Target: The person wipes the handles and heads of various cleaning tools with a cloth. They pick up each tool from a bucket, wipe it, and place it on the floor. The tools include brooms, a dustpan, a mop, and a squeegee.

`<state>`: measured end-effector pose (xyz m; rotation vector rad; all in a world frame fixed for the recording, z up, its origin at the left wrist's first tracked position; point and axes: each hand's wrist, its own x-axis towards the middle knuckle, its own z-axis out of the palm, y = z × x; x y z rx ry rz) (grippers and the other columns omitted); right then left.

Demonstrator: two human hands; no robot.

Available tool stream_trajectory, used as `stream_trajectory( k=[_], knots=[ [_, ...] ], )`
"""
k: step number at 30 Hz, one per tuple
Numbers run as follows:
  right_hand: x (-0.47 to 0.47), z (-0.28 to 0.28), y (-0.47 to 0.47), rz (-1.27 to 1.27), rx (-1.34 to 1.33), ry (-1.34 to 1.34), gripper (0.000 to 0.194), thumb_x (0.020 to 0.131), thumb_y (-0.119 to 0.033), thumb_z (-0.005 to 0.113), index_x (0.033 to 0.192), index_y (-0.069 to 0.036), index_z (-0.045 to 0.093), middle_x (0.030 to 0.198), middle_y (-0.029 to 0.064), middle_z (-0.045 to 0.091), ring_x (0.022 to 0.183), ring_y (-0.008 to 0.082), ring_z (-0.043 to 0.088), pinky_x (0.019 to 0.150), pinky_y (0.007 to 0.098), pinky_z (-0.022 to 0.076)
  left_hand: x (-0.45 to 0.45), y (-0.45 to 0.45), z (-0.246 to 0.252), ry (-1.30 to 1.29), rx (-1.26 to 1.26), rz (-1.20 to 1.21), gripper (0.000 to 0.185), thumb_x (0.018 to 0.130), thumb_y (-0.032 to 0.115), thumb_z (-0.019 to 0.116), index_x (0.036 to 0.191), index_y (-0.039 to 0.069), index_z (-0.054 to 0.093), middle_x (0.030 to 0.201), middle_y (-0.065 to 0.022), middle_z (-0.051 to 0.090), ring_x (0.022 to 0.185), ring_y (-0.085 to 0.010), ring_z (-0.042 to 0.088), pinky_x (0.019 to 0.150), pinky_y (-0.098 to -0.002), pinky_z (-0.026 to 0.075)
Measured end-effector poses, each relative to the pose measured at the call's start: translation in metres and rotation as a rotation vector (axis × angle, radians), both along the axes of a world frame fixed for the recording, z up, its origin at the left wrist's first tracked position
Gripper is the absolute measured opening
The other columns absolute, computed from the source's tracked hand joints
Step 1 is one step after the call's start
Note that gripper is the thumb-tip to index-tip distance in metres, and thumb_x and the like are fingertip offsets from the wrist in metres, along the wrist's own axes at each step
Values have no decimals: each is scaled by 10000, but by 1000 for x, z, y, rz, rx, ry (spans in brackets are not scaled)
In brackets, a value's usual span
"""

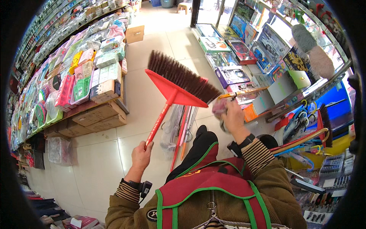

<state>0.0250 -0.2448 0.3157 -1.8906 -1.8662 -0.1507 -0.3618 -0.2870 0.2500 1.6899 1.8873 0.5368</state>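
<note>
My left hand grips the red handle of a broom, whose red head and dark bristles are held up in front of me, bristles pointing away. To the right of the bristles, my right hand is closed on a pinkish, crumpled cloth, slightly blurred. Below the broom head, on the floor, lie long-handled items in red, pink and orange, beside clear plastic wrapping.
Packed goods cover a long display table at left, with cardboard boxes under it. Boxed toys line the right side. Umbrellas and another red broom stand at far right. An open carton sits beyond the table.
</note>
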Motion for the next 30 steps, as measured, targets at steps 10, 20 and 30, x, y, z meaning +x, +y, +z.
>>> stream_trajectory(
  k=[10, 20, 30],
  knots=[
    [-68, 1, 41, 284, 286, -63, 400, 713, -66, 663, 1100, -168, 645, 1087, 88, 597, 988, 315, 576, 778, 425, 511, 15, 0, 14, -215, 32, -27, 389, 933, 351, 666, 785, 4, 572, 564, -97, 484, 532, -195, 464, 525, -365, 392],
    [52, -58, 19, -316, -108, 349, 390, 795, -240, 713, 1138, -83, 616, 1090, 190, 612, 1054, 403, 587, 897, 482, 481, -27, 16, 4, -750, -419, 126, 324, 998, 358, 586, 851, 70, 564, 586, 24, 461, 484, -73, 453, 393, -227, 341],
    [11, -27, 34, -87, 26, 428, 457, 744, -217, 734, 1142, -36, 601, 1059, 207, 619, 1014, 413, 595, 866, 473, 486, -43, 27, -8, -678, -174, 66, 208, 1005, 233, 571, 950, 34, 595, 644, 8, 523, 502, -73, 463, 445, -234, 371]
  ],
)
